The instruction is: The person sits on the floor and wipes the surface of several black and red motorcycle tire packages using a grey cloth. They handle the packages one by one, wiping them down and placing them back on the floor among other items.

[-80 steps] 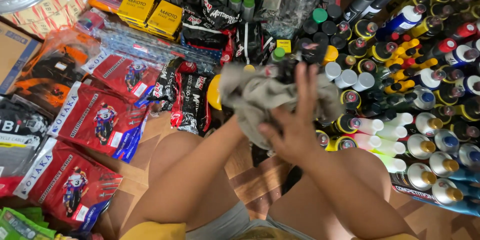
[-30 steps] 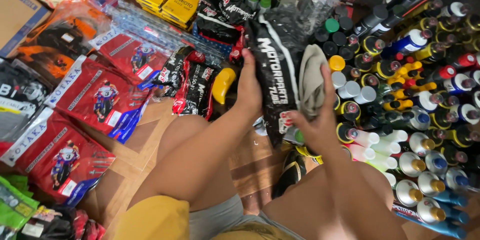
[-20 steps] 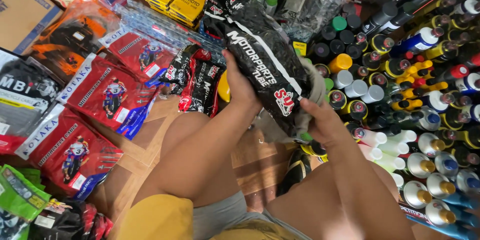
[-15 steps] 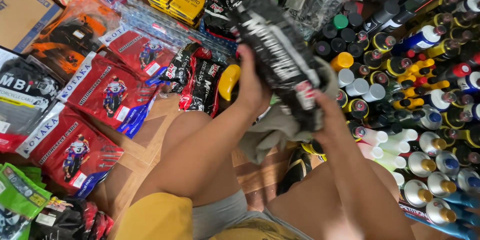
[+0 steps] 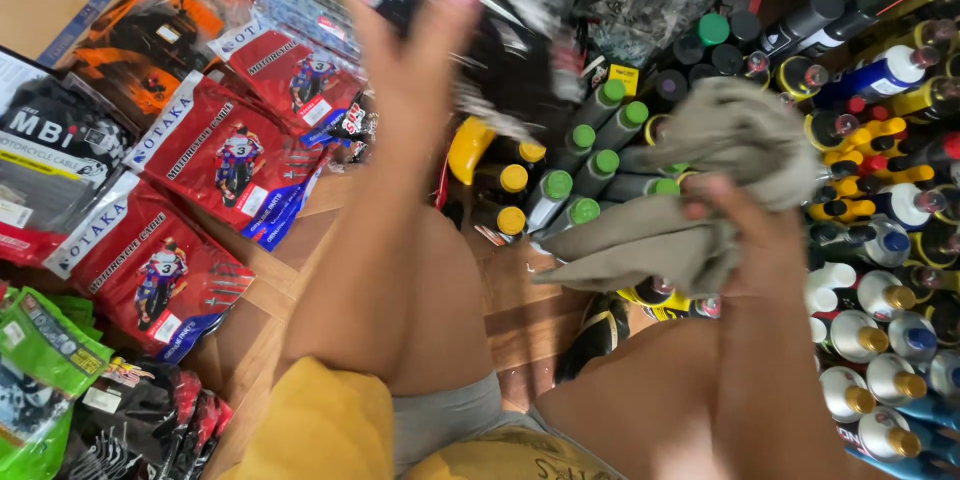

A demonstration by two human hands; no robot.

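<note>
Crowded floor stock hems both hands: right (image 5: 760, 240) clutches rag (image 5: 700, 190), left (image 5: 420, 50) spread beside black packet (image 5: 500, 30).

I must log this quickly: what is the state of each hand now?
Left hand: open, fingers spread against the blurred black plastic package.
Right hand: closed, holding the crumpled grey-beige cloth.

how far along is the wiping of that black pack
Done, by the look of it: the grey cloth is clear of the black pack, bunched in the right hand. In hand: the left hand reaches out to the blurred pack, fingers spread. Left: whether the pack is set down cannot be told.
</note>
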